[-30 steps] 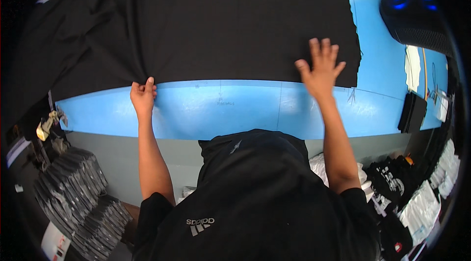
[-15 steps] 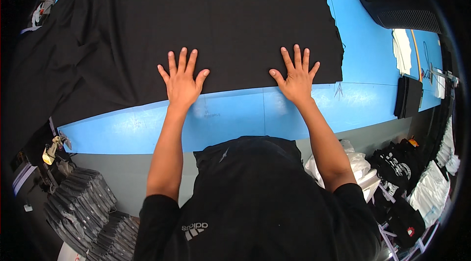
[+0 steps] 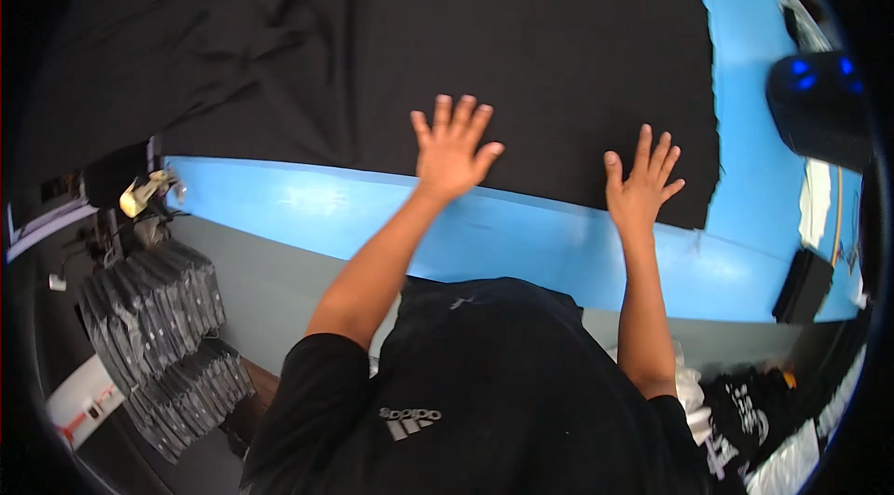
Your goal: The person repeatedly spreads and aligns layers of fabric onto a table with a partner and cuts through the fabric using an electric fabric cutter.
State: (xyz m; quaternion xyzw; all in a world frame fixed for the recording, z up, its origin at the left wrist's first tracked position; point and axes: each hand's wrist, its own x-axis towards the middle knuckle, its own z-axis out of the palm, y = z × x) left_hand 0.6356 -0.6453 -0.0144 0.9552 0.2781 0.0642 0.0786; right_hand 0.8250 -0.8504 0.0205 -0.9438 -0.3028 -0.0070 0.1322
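Observation:
A wide sheet of black fabric [image 3: 531, 57] lies over the blue tabletop [image 3: 307, 202], its near edge a little short of the table's front. My left hand [image 3: 450, 152] is spread palm down over the fabric near that edge, thumb out to the right. Farther right, close to the fabric's near right corner, my right hand [image 3: 643, 183] is also open with fingers apart. Neither hand grips anything. Between the hands the cloth looks flat; left of my left hand it runs into folds and creases. Whether the right palm presses on the cloth, I cannot tell.
A black device with blue lights [image 3: 815, 108] stands on the table at far right. Nearer me is a folded black bundle [image 3: 804, 286]. A small cream-coloured device [image 3: 142, 194] sits by the table's left end. Stacked dark packed garments [image 3: 158, 309] are at lower left.
The view has swung, so the fabric, table and both hands appear farther right in the picture. Both hands remain open over the cloth near its front edge.

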